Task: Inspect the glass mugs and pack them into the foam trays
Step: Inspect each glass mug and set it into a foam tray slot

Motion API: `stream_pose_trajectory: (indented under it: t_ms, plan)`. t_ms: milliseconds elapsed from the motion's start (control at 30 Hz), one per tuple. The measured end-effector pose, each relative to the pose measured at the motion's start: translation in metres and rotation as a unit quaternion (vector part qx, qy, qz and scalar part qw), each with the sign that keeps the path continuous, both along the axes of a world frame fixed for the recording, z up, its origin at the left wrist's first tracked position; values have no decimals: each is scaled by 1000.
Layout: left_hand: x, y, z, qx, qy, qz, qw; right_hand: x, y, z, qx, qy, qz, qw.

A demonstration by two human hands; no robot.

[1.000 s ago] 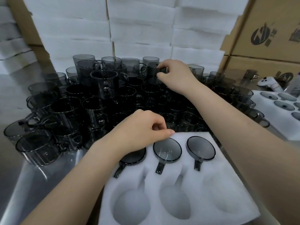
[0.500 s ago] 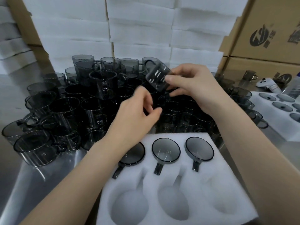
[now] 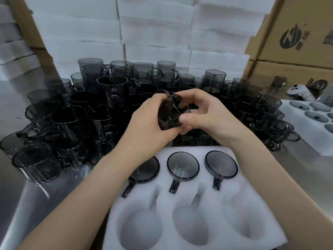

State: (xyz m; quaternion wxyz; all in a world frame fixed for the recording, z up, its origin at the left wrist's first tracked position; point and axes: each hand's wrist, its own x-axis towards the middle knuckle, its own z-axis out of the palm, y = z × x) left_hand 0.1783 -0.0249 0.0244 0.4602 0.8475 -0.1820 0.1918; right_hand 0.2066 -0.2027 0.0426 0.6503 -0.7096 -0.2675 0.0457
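Note:
A smoky grey glass mug (image 3: 169,112) is held tilted between my left hand (image 3: 149,123) and my right hand (image 3: 207,116), above the pile and just beyond the tray. Both hands grip it, and fingers hide part of its body. Below lies a white foam tray (image 3: 200,195) with three mugs set in its far row, the middle one (image 3: 182,167) and the right one (image 3: 221,164) in full view, the left one partly under my left wrist. The three near pockets hold nothing. A dense pile of grey mugs (image 3: 75,120) covers the steel table behind.
Stacks of white foam sheets (image 3: 155,29) rise behind the pile. Cardboard boxes (image 3: 295,33) stand at the right. A second foam tray with mugs (image 3: 310,127) lies at the right edge, with a white controller (image 3: 297,92) beyond it. Bare steel table (image 3: 27,204) shows at the lower left.
My right hand lifted a mug off the back of the pile and brought it toward me. My left hand left the tray and closed on the same mug.

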Motion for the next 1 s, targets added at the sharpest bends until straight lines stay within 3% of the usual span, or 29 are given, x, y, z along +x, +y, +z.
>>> stream_pose_trajectory:
  t_ms: [433, 567, 833, 900, 1000]
  plan:
    - [1, 0, 0, 74, -42, -15, 996, -3, 10, -3, -9, -28, -115, 993]
    - [1, 1, 0, 34, -38, -19, 999, 1, 7, -2, 74, 34, -73, 994]
    - [-2, 3, 5, -96, -6, -43, 994, 4, -7, -2, 161, 141, 142, 967]
    - [-1, 3, 4, -91, -2, -41, 995, 3, -6, -3, 125, 110, 135, 977]
    - [0, 2, 1, -46, -5, -25, 999, 0, 0, -4, 58, 64, 42, 995]
